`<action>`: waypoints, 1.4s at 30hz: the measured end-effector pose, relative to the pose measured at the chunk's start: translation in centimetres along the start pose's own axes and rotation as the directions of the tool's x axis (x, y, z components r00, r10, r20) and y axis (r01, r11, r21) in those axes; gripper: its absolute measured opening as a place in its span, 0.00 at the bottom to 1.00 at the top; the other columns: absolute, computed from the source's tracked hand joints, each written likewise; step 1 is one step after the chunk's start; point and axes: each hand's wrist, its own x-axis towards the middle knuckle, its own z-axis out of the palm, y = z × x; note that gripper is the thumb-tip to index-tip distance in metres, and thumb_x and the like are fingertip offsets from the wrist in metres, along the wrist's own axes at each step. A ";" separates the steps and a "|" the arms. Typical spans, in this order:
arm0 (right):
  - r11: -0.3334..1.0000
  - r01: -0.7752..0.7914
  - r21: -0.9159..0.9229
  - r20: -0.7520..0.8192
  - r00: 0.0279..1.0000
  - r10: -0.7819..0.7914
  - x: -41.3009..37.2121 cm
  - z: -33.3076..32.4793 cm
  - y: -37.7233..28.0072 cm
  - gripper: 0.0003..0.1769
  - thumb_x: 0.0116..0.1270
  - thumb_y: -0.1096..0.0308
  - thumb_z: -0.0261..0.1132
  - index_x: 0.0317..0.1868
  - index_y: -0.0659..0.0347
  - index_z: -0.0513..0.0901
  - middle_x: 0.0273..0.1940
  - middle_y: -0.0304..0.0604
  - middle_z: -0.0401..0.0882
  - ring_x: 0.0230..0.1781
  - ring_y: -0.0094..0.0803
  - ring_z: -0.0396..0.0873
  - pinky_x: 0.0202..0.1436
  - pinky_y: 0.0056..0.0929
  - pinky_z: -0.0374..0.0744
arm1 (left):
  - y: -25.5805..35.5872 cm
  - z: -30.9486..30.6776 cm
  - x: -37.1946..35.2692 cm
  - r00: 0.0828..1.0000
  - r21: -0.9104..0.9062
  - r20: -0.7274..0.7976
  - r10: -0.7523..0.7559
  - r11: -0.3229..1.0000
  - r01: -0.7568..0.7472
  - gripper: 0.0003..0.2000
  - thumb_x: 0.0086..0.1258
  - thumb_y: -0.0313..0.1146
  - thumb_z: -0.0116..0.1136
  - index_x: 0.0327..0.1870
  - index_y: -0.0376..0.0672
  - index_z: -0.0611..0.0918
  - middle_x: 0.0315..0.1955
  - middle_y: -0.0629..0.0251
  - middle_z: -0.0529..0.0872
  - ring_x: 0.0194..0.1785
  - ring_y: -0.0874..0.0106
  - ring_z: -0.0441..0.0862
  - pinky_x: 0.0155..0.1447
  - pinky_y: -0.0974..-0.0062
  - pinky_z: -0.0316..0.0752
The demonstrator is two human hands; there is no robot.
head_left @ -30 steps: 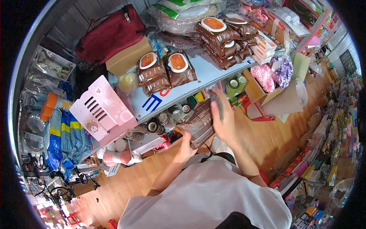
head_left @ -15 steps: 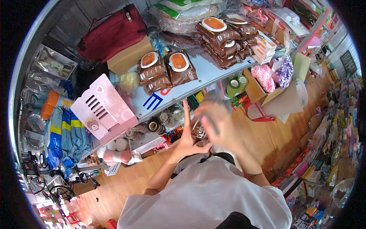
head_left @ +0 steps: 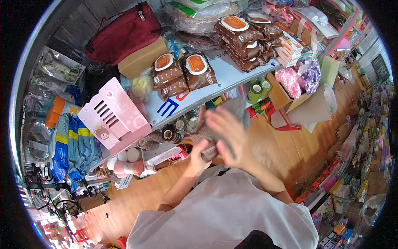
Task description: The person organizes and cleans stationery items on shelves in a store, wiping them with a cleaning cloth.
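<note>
My left hand [head_left: 199, 157] grips a brown pack of wipes [head_left: 203, 133] by its near end, thumb along the side, in front of my waist. Over the pack lies my right hand [head_left: 228, 135], smeared by motion, its palm pressing a grey cloth [head_left: 237, 108]. A dark edge of this cloth shows by the thumb, and the rest fans out past the fingers. Part of the pack is hidden under the hand. On the shelf ahead stand similar brown packs of wipes [head_left: 199, 70] with orange-and-white lids, and a taller stack of packs [head_left: 238, 37] to the right.
A pink slotted box [head_left: 114, 114] stands at the shelf's left, near blue packets [head_left: 74, 137]. Below the shelf edge [head_left: 207, 97] are dark rolls [head_left: 169, 133]. To the right are an open carton [head_left: 286, 93] and wooden floor [head_left: 282, 145], bordered by crowded goods [head_left: 356, 166].
The pack has turned between my hands and now shows its brown printed side. My left fingers have closed around it, while my right hand and the cloth have shifted across it.
</note>
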 end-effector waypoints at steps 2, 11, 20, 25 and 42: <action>0.996 -0.006 0.085 0.041 0.999 0.002 -1.4 2.1 -3.0 0.32 0.66 0.63 0.57 0.70 0.63 0.68 0.72 0.52 0.62 0.73 0.53 0.61 0.65 0.45 0.69 | -0.1 -0.3 -0.2 0.988 0.249 -0.099 0.121 0.964 -0.093 0.32 0.65 0.47 0.58 0.68 0.40 0.66 0.62 0.56 0.74 0.65 0.60 0.72 0.71 0.58 0.65; 0.978 -0.124 -0.168 -0.493 0.870 0.026 -0.1 2.4 1.5 0.28 0.70 0.60 0.49 0.67 0.66 0.71 0.71 0.61 0.60 0.75 0.60 0.54 0.75 0.61 0.49 | 0.8 2.5 1.0 0.982 -0.485 -0.086 -0.168 0.868 0.106 0.32 0.70 0.64 0.43 0.65 0.50 0.73 0.60 0.65 0.78 0.64 0.66 0.73 0.71 0.60 0.63; 0.881 0.059 -0.469 -0.153 0.977 -0.147 -2.6 2.9 1.6 0.29 0.71 0.53 0.44 0.66 0.56 0.75 0.71 0.46 0.67 0.74 0.38 0.62 0.75 0.66 0.32 | -0.2 0.8 -0.1 0.997 -0.471 0.041 -0.066 0.878 0.077 0.33 0.71 0.58 0.45 0.71 0.47 0.66 0.67 0.63 0.72 0.70 0.64 0.67 0.75 0.57 0.57; 0.904 -0.252 0.345 -0.282 0.891 0.356 -0.2 -0.8 2.9 0.27 0.75 0.59 0.46 0.65 0.69 0.72 0.65 0.54 0.71 0.68 0.44 0.68 0.72 0.40 0.62 | 2.1 2.6 0.5 0.996 -0.291 -0.019 -0.088 0.954 0.079 0.47 0.59 0.57 0.60 0.77 0.48 0.53 0.68 0.57 0.69 0.71 0.60 0.66 0.75 0.56 0.58; 0.255 -0.301 0.919 -0.151 0.329 0.932 -1.3 -1.5 6.4 0.20 0.68 0.55 0.67 0.21 0.56 0.74 0.19 0.34 0.72 0.19 0.21 0.69 0.26 0.23 0.66 | 2.2 2.9 0.7 0.890 0.383 0.434 -0.137 0.922 -0.045 0.69 0.51 0.30 0.76 0.74 0.52 0.21 0.77 0.44 0.37 0.80 0.57 0.43 0.78 0.58 0.45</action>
